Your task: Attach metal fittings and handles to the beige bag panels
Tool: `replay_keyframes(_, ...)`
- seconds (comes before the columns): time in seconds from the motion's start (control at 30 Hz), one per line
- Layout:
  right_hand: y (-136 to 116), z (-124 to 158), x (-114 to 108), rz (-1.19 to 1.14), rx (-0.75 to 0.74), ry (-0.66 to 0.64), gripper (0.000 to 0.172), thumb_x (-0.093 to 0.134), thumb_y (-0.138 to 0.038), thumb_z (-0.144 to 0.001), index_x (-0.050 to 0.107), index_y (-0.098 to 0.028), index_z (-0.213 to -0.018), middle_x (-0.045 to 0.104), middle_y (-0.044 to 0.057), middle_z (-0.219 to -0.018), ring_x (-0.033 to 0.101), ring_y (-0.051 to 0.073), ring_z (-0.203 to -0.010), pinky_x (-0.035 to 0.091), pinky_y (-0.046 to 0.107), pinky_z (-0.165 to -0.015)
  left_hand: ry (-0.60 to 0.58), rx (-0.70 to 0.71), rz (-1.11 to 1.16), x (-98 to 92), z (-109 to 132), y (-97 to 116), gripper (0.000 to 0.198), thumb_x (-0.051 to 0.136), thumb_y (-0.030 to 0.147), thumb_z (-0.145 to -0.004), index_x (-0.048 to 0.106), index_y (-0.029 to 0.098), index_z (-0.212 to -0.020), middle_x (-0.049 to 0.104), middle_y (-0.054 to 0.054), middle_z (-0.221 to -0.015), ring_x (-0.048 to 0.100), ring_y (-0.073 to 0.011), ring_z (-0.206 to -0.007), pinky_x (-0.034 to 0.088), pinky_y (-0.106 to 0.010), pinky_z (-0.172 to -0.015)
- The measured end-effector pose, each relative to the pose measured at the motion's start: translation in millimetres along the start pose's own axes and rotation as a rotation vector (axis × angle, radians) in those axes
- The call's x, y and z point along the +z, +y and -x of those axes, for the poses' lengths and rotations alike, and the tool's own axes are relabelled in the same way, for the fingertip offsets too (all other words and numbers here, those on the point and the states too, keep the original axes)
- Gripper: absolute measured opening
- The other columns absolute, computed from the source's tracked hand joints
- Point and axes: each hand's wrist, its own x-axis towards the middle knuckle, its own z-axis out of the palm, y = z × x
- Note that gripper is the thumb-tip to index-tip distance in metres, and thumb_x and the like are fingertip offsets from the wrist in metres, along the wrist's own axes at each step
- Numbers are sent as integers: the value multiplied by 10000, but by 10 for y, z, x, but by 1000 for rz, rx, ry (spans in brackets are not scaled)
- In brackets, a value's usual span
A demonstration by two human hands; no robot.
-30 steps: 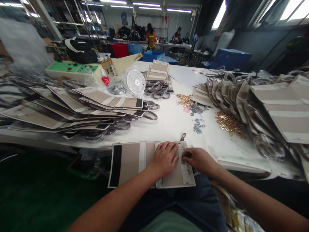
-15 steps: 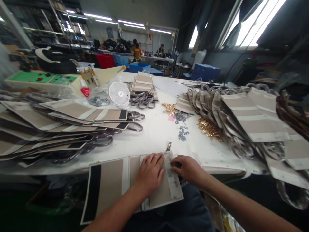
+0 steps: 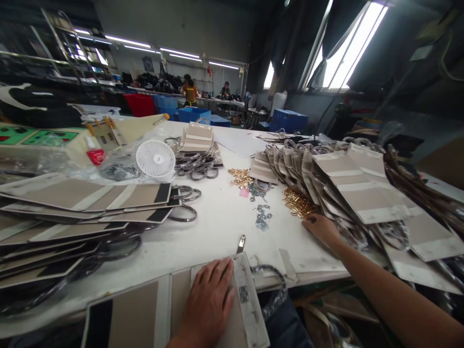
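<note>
My left hand lies flat, palm down, on a beige bag panel at the table's front edge. A white strip along the panel's right side bears a small grey metal plate. A dark looped handle in clear wrap sticks out to the right of the panel. My right hand reaches to the near edge of a pile of small gold-coloured metal pieces. Its fingers are bent together there; whatever is between them is hidden. Just beyond the panel lies a small metal clip-like tool.
Stacked beige panels with handles stand at the left and right. Loose grey metal plates and a second gold pile lie mid-table. A white fan stands left of more bags. Two people work far back.
My right hand has left the panel's right side and moved forward and right to the gold pile. The grey plate on the strip is now uncovered. My left hand still rests on the panel.
</note>
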Motion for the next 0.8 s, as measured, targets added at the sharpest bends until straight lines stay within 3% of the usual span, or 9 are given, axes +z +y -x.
replay_keyframes(0.23, 57, -103, 142, 26, -13, 43, 367, 669, -377, -862, 769, -192, -1164, 794, 146, -1072, 730, 328, -991, 491, 362, -800, -5, 8, 2, -13, -28, 0, 563, 581, 229, -955, 525, 203, -1515, 600, -54, -1511, 532, -273, -1325, 442, -426, -1106)
replay_keyframes(0.4, 73, -37, 121, -7, -47, 67, 333, 693, -392, -844, 782, -218, -1114, 802, 106, -1037, 728, 289, -938, 484, 330, -768, 8, 2, 20, -12, -22, 12, 531, 578, 222, -959, 552, 198, -1490, 613, -54, -1496, 530, -271, -1321, 438, -433, -1105)
replay_keyframes(0.53, 99, 14, 85, -44, -79, 46, 366, 712, -429, -820, 797, -222, -1109, 804, 82, -943, 729, 269, -851, 492, 322, -737, -49, -47, 72, -34, -5, 42, 521, 586, 232, -971, 555, 204, -1490, 599, -43, -1515, 511, -272, -1343, 418, -449, -1132)
replay_keyframes(0.63, 110, 36, 45, -44, -98, 37, 413, 710, -432, -803, 805, -193, -1127, 803, 115, -936, 731, 304, -849, 511, 354, -750, -84, -87, 131, -69, 4, 66, 503, 575, 259, -991, 558, 214, -1492, 595, -30, -1520, 506, -265, -1351, 396, -455, -1162)
replay_keyframes(0.73, 3, 149, 14, -42, -138, 66, 481, 684, -450, -815, 789, -155, -1180, 788, 175, -1084, 725, 355, -956, 530, 408, -826, -114, -108, 167, -100, 4, 84, 504, 575, 291, -1007, 547, 214, -1504, 580, -32, -1536, 492, -263, -1371, 381, -462, -1185)
replay_keyframes(0.8, -181, 332, 12, -72, -206, 56, 444, 662, -476, -845, 794, -187, -1156, 791, 139, -1097, 730, 322, -971, 534, 386, -872, -135, -117, 183, -116, 1, 95, 511, 575, 307, -1014, 533, 215, -1516, 568, -36, -1547, 478, -264, -1387, 371, -469, -1197)
